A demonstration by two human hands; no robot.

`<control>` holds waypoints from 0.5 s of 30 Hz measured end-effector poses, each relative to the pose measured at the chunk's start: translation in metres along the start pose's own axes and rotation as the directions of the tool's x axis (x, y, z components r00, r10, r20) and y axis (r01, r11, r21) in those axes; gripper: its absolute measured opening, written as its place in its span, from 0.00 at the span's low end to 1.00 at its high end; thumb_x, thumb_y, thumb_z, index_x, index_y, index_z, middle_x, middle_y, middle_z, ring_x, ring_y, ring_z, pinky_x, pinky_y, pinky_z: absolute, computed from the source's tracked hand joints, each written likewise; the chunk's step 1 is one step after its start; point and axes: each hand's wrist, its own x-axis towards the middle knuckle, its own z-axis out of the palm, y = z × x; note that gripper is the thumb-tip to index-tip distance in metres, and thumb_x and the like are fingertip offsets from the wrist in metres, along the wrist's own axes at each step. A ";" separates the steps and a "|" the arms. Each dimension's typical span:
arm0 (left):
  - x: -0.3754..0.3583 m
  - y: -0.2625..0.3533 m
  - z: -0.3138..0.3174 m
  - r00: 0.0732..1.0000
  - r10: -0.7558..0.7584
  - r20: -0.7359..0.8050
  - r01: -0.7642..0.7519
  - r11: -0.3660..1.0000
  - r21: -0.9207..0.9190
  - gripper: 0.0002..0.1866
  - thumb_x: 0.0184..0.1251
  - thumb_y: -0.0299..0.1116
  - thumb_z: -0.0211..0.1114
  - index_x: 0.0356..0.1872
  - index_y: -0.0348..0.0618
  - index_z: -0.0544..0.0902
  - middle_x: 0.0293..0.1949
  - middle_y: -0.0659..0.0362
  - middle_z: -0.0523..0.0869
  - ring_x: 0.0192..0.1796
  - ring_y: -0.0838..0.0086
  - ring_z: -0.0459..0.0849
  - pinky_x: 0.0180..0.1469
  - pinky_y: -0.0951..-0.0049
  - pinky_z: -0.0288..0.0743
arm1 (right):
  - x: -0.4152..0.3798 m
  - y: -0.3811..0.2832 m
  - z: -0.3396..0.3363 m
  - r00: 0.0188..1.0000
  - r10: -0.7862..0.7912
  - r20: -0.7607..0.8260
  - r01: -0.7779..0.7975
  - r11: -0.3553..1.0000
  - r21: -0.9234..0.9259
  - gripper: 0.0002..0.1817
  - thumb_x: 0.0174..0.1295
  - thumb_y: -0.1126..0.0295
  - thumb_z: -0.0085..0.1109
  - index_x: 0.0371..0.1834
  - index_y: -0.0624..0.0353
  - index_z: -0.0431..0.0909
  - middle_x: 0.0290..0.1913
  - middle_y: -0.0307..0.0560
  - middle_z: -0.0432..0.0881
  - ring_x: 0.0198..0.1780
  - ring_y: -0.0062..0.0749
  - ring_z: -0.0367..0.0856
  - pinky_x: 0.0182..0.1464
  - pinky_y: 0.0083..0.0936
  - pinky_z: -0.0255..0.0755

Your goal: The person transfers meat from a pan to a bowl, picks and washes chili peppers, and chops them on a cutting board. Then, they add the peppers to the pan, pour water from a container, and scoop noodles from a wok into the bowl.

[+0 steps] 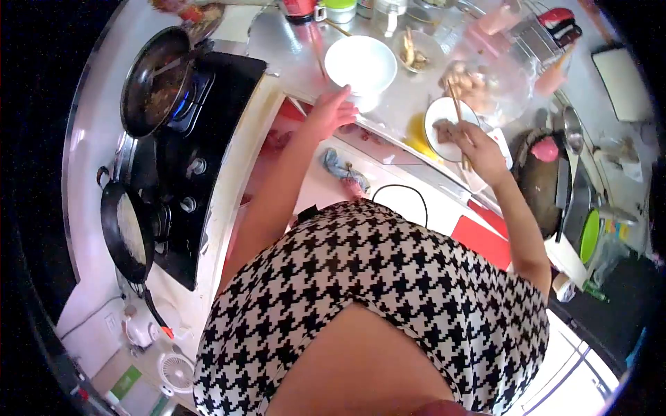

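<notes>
My right hand (477,147) is closed on a pair of wooden chopsticks (456,104) over a small white plate (439,116). Dark pieces of food (446,130) lie on that plate, close to my fingers. At the counter's front edge, my left hand (333,113) has its fingers apart and holds nothing; its fingertips are just below a large white bowl (361,66). To the right of the bowl, a glass bowl (418,52) holds some pale and brownish food. Behind the plate is a clear bag or container with pale round pieces (472,87).
On the left, a wok (158,83) sits over a lit blue flame on the black stove (208,149). A second pan (128,232) stands nearer. Jars and cups line the counter's back. At right are a cutting board (538,184), a knife and a green lid (589,236).
</notes>
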 end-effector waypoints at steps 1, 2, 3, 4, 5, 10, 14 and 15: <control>-0.004 0.007 -0.007 0.998 0.055 -0.040 -0.056 0.998 -0.038 0.33 0.54 0.46 0.63 0.54 0.38 0.59 0.42 0.45 0.73 0.41 0.58 0.79 0.40 0.61 0.76 | -0.002 -0.020 0.008 0.986 0.130 -0.105 -0.130 0.992 0.008 0.17 0.60 0.60 0.46 0.49 0.56 0.69 0.44 0.50 0.73 0.46 0.36 0.74 0.49 0.24 0.66; -0.008 0.014 -0.013 0.991 0.108 -0.082 -0.114 0.991 -0.074 0.32 0.54 0.43 0.63 0.54 0.39 0.58 0.43 0.45 0.73 0.41 0.57 0.79 0.40 0.61 0.76 | -0.004 -0.006 0.016 0.950 -0.292 -0.112 0.264 0.941 -0.211 0.15 0.59 0.63 0.48 0.44 0.60 0.72 0.46 0.50 0.71 0.45 0.38 0.73 0.48 0.25 0.67; -0.014 0.018 -0.018 0.980 0.156 -0.124 -0.169 0.980 -0.105 0.31 0.55 0.41 0.62 0.55 0.40 0.58 0.43 0.45 0.73 0.40 0.56 0.79 0.39 0.60 0.76 | -0.005 -0.038 0.020 0.912 -0.351 -0.215 0.304 0.926 -0.224 0.13 0.58 0.65 0.49 0.42 0.62 0.73 0.46 0.51 0.70 0.45 0.39 0.73 0.47 0.26 0.67; -0.025 0.026 -0.022 0.972 0.130 -0.193 -0.157 0.979 -0.129 0.30 0.56 0.37 0.60 0.57 0.43 0.56 0.45 0.45 0.71 0.43 0.54 0.77 0.41 0.58 0.75 | -0.008 -0.071 0.023 0.857 -0.405 -0.318 0.340 0.909 -0.240 0.11 0.58 0.68 0.50 0.39 0.63 0.74 0.47 0.51 0.69 0.45 0.40 0.72 0.46 0.27 0.68; -0.037 0.033 -0.025 0.960 0.102 -0.261 -0.146 0.977 -0.155 0.29 0.57 0.33 0.57 0.59 0.46 0.54 0.47 0.45 0.70 0.45 0.53 0.76 0.43 0.56 0.75 | -0.009 -0.088 0.028 0.812 -0.458 -0.361 0.389 0.887 -0.251 0.10 0.57 0.69 0.50 0.37 0.63 0.75 0.46 0.52 0.69 0.44 0.41 0.72 0.45 0.29 0.68; -0.062 0.037 -0.053 0.938 0.251 -0.240 -0.312 0.914 -0.260 0.32 0.54 0.22 0.50 0.61 0.50 0.49 0.52 0.48 0.67 0.45 0.50 0.76 0.42 0.53 0.76 | -0.021 -0.134 0.021 0.720 -0.466 -0.515 0.356 0.884 -0.302 0.20 0.60 0.56 0.42 0.34 0.64 0.75 0.33 0.48 0.68 0.32 0.32 0.68 0.34 0.24 0.65; -0.108 0.049 -0.035 0.926 0.373 0.052 -0.343 0.893 -0.292 0.34 0.48 0.19 0.47 0.60 0.52 0.54 0.54 0.53 0.66 0.57 0.56 0.67 0.48 0.46 0.70 | -0.032 -0.125 -0.004 0.631 -0.031 -0.775 0.357 0.898 0.255 0.20 0.64 0.51 0.39 0.33 0.58 0.69 0.22 0.38 0.68 0.16 0.18 0.61 0.18 0.14 0.56; -0.113 0.042 -0.037 0.924 0.357 0.135 -0.266 0.857 -0.441 0.30 0.50 0.21 0.49 0.59 0.47 0.58 0.55 0.53 0.66 0.57 0.60 0.68 0.53 0.51 0.67 | -0.038 -0.128 -0.013 0.638 0.120 -0.761 0.345 0.839 0.421 0.19 0.64 0.53 0.38 0.32 0.59 0.68 0.22 0.39 0.69 0.16 0.19 0.63 0.18 0.16 0.60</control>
